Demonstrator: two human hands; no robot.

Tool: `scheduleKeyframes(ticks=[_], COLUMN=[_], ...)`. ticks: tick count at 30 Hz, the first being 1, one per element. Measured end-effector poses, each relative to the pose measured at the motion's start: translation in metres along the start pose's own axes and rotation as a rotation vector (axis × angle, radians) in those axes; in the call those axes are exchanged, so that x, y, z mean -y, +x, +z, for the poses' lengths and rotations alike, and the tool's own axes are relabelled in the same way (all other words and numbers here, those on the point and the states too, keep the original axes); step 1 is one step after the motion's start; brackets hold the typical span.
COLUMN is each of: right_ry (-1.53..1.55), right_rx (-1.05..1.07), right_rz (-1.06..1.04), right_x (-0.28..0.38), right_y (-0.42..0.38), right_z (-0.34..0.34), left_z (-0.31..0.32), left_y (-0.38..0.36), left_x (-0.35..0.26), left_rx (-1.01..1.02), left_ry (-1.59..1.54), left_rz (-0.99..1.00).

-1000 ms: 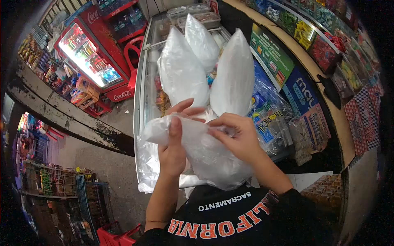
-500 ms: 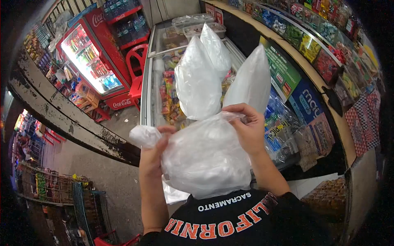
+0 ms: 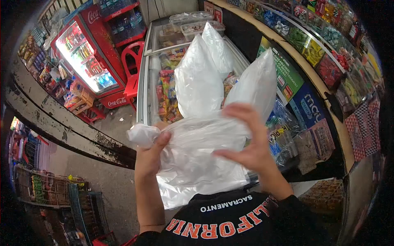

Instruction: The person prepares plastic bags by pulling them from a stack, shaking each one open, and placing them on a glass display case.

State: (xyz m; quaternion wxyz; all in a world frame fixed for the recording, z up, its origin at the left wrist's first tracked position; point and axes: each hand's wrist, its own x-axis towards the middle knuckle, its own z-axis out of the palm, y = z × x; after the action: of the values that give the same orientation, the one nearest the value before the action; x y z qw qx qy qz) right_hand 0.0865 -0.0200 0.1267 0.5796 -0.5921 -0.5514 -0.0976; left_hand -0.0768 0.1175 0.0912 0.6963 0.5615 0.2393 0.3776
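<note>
- Left hand (image 3: 151, 155) pinches the plastic bag (image 3: 197, 153) by its bunched end, at the near edge of the freezer (image 3: 144, 84).
- Right hand (image 3: 255, 141), blurred: fingers spread from thumb.
- Filled bags (image 3: 198, 82) just beyond; floor (image 3: 104, 168) along the left edge.

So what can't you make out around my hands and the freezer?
All in the head view:
- Left hand: most fingers, hidden behind the bag.
- Right hand: blurred, so whether its fingers touch the bag is unclear.
- Freezer: whatever lies behind the upright bags, which block it.
- Green poster: its fine print, too small.
</note>
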Motion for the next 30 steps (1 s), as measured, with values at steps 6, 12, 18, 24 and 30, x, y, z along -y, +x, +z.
scheduleKeyframes(ticks=[6,12,18,24,30], right_ry=[0.261,0.545,0.813,1.611,1.576], right_rx=[0.529,0.581,0.410,0.127,-0.053], right_rz=[0.089,0.482,0.511,0.842,0.532], right_x=[-0.023,-0.029,-0.045,-0.072,-0.093], right_y=[-0.026,-0.026,-0.034,-0.019,0.048], right_z=[0.034,0.028,0.038,-0.002,-0.015], left_z=[0.033,0.024,0.004,-0.056,-0.060], left_y=[0.005,-0.008,-0.005,0.004,0.044], left_x=[0.014,0.024,0.025,0.019,0.002], left_rx=[0.357,0.260,-0.024,0.328,0.302], left_ry=[-0.170,0.017,-0.106,-0.058,-0.289], left_rz=[0.488,-0.188,-0.343,-0.254,0.077])
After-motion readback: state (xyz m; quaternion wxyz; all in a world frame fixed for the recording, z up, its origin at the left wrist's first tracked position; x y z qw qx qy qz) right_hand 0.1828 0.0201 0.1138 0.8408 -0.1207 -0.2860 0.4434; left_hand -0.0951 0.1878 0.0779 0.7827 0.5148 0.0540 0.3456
